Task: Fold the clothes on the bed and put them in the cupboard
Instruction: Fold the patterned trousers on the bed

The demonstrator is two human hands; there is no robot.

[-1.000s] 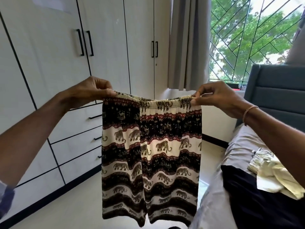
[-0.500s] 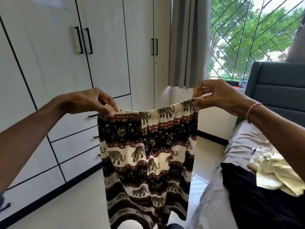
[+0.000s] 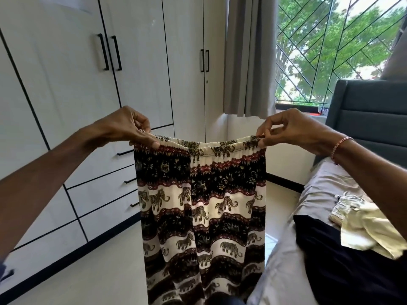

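Right hand (image 3: pixel 290 128): a thin twisted thread bracelet (image 3: pixel 342 146), red and pale strands, circles your wrist just behind the grip. The forearm behind it is bare.

Left hand (image 3: pixel 125 126): your wrist and forearm are bare well back from the grip. Far behind it, at the frame's lower corner, a scrap of dark blue sleeve (image 3: pixel 4 269) shows. There is a small glint on one finger at the grip, too small to tell what it is.

The left hand (image 3: pixel 123 126) has risen a little and the right hand (image 3: pixel 293 128) has lowered, so both hands are level again. The patterned trousers (image 3: pixel 198 205), slanted a moment ago, now hang straight between them.
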